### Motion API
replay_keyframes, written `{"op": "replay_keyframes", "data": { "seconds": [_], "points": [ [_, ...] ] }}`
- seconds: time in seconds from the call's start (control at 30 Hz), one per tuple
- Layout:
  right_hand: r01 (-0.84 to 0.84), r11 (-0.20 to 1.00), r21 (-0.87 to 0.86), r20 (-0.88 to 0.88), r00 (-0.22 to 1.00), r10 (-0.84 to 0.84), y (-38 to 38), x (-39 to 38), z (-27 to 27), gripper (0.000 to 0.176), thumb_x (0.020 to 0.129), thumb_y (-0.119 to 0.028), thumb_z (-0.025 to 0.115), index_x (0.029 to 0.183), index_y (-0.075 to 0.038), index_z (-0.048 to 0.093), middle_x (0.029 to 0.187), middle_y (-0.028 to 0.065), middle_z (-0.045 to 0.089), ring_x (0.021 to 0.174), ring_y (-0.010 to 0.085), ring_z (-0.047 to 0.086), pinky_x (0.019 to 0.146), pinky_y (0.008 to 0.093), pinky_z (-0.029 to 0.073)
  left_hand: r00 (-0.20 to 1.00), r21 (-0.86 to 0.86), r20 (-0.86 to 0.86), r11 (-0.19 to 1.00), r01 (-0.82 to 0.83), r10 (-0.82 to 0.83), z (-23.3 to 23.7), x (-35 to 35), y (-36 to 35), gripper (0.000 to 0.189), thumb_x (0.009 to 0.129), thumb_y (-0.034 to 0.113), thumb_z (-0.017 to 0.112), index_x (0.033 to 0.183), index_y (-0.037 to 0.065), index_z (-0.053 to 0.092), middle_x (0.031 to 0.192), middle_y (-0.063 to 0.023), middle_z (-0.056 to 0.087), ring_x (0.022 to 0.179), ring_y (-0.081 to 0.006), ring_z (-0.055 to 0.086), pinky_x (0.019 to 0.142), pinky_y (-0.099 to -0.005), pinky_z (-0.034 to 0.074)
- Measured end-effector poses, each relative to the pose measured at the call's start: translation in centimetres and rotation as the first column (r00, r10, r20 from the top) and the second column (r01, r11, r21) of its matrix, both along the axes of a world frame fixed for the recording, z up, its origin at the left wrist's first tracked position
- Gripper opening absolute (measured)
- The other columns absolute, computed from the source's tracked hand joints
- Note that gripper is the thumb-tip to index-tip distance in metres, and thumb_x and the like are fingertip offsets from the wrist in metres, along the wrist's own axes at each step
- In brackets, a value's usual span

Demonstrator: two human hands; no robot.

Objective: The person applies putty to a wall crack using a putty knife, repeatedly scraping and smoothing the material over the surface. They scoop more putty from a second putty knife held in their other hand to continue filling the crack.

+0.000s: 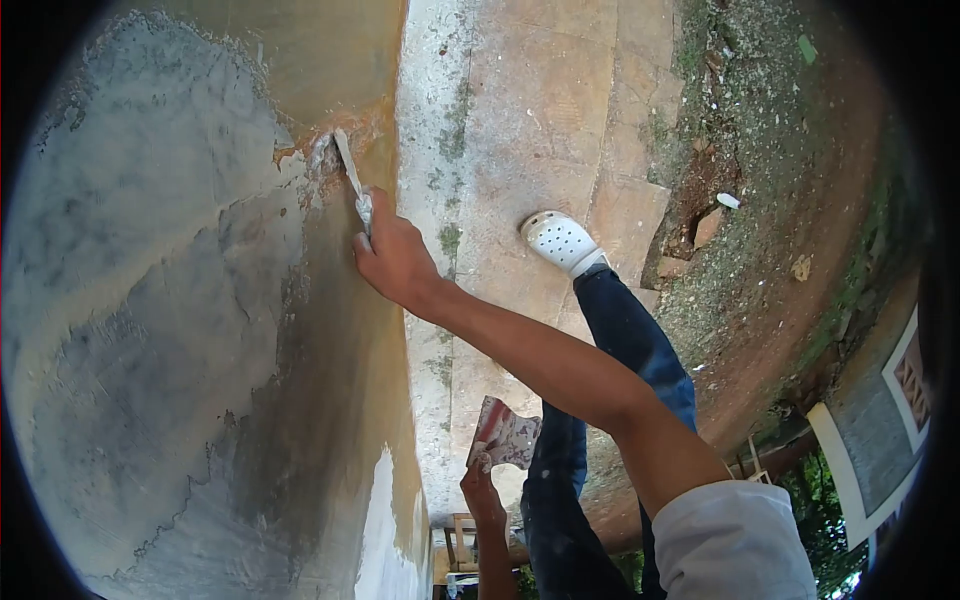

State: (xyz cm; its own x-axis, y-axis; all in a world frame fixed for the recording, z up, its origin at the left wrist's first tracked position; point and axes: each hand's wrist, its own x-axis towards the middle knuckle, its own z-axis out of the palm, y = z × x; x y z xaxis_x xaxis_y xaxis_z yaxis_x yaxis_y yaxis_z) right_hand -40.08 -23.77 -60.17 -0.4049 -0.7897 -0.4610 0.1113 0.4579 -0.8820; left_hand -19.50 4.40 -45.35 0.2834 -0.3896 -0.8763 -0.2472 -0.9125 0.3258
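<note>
My right hand [395,250] is closed around the handle of a narrow putty knife [348,165]. The blade lies against a rough, orange-brown patch of the wall [190,240], beside grey, smeared plaster. Lower in the view, my left hand [482,492] grips a wide, flat scraper [507,433] with a reddish face and pale smears. This scraper is held near my jeans, away from the wall.
A white perforated clog [560,240] stands on the paved ledge [540,90] beside the wall. Broken paving and debris lie on the dirt [750,300] to the right. A wooden object [462,540] stands near the bottom.
</note>
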Motion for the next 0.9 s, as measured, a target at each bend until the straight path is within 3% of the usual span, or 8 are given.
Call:
{"op": "replay_keyframes", "data": {
  "seconds": [0.07, 0.17, 0.33, 0.53, 0.6, 0.67, 0.73, 0.9],
  "points": [
    [-0.011, 0.977, 0.215, 0.105, 0.994, -0.012, -0.4, 0.5, -1.3, 0.056, 0.089, -0.01, 0.054, 0.136, 0.005, 0.029, 0.086, 0.0337, 0.061, 0.087, 0.0522, 0.061, 0.08, 0.0552, 0.047, 0.999, -0.01, 0.034, 0.999, 0.031, -0.03, 0.1, 0.4, 0.3, 0.028, 0.098, 0.012, 0.058, 0.115, -0.01, 0.064, 0.104, -0.011, 0.067, 0.094, -0.0163, 0.058, 0.085, -0.0309, 0.046],
    [0.058, 0.994, -0.092, -0.048, 0.997, -0.063, -0.1, 1.2, 3.4, 0.057, 0.088, -0.01, 0.054, 0.137, 0.007, 0.029, 0.09, 0.0342, 0.061, 0.088, 0.0515, 0.061, 0.081, 0.0539, 0.048, 0.993, 0.005, 0.086, 0.997, 0.08, -0.08, 0.8, 0.3, 0.0, 0.029, 0.098, 0.012, 0.057, 0.115, -0.01, 0.064, 0.104, -0.011, 0.067, 0.093, -0.0162, 0.058, 0.085, -0.0308, 0.046],
    [-0.007, 0.989, 0.145, 0.008, 1.0, 0.006, -1.1, -0.7, 1.5, 0.059, 0.088, -0.009, 0.055, 0.139, 0.007, 0.029, 0.092, 0.035, 0.061, 0.09, 0.0509, 0.061, 0.081, 0.0535, 0.048, 0.996, -0.034, 0.049, 0.996, 0.083, -0.081, 0.5, 0.1, 0.2, 0.03, 0.098, 0.014, 0.057, 0.114, -0.01, 0.064, 0.104, -0.0111, 0.067, 0.094, -0.0164, 0.058, 0.086, -0.0301, 0.046],
    [0.042, 0.971, -0.234, -0.12, 0.99, -0.072, -0.4, 0.1, 2.0, 0.053, 0.086, -0.008, 0.057, 0.131, 0.01, 0.034, 0.095, 0.0331, 0.062, 0.091, 0.049, 0.062, 0.08, 0.054, 0.049, 0.999, -0.028, 0.02, 0.999, 0.036, -0.036, 1.0, -0.6, 1.2, 0.031, 0.099, 0.016, 0.057, 0.114, -0.01, 0.064, 0.104, -0.0121, 0.067, 0.094, -0.0165, 0.057, 0.086, -0.0307, 0.046],
    [0.002, 0.98, 0.198, 0.105, 0.994, -0.023, -1.2, -0.1, -0.3, 0.051, 0.088, -0.01, 0.054, 0.133, 0.004, 0.034, 0.091, 0.034, 0.061, 0.088, 0.0516, 0.061, 0.081, 0.0531, 0.048, 0.999, -0.047, 0.008, 0.998, 0.038, -0.038, 0.5, -0.9, 1.3, 0.032, 0.099, 0.017, 0.057, 0.114, -0.01, 0.064, 0.104, -0.0122, 0.067, 0.094, -0.0163, 0.057, 0.086, -0.031, 0.046],
    [0.039, 0.987, 0.156, 0.098, 0.994, -0.055, -0.8, 0.4, 0.3, 0.046, 0.088, -0.01, 0.054, 0.128, 0.004, 0.037, 0.09, 0.0334, 0.062, 0.088, 0.0516, 0.061, 0.081, 0.0531, 0.048, 0.987, -0.067, 0.06, 0.986, 0.152, -0.148, 0.9, -0.6, 1.7, 0.032, 0.099, 0.018, 0.057, 0.113, -0.01, 0.065, 0.105, -0.0125, 0.067, 0.095, -0.0161, 0.057, 0.088, -0.0314, 0.046],
    [0.103, 0.983, -0.151, 0.026, 0.995, -0.1, 0.0, 0.9, 1.7, 0.041, 0.089, -0.011, 0.053, 0.124, 0.003, 0.038, 0.09, 0.0331, 0.062, 0.088, 0.0515, 0.061, 0.08, 0.053, 0.048, 0.987, -0.045, 0.068, 0.987, 0.152, -0.149, 1.1, -0.3, 1.9, 0.033, 0.099, 0.02, 0.058, 0.113, -0.009, 0.066, 0.107, -0.0127, 0.068, 0.097, -0.0159, 0.058, 0.09, -0.0311, 0.045],
    [0.048, 0.996, 0.081, 0.073, 0.996, -0.054, -1.6, 0.0, 0.2, 0.042, 0.087, -0.01, 0.055, 0.122, 0.005, 0.037, 0.088, 0.0333, 0.062, 0.087, 0.0523, 0.06, 0.079, 0.0559, 0.046, 1.0, -0.046, 0.012, 0.999, 0.014, -0.014, 1.3, -1.7, 0.9, 0.031, 0.098, 0.019, 0.059, 0.113, -0.007, 0.067, 0.103, -0.0095, 0.068, 0.095, -0.0156, 0.057, 0.088, -0.0295, 0.044]
  ]
}}
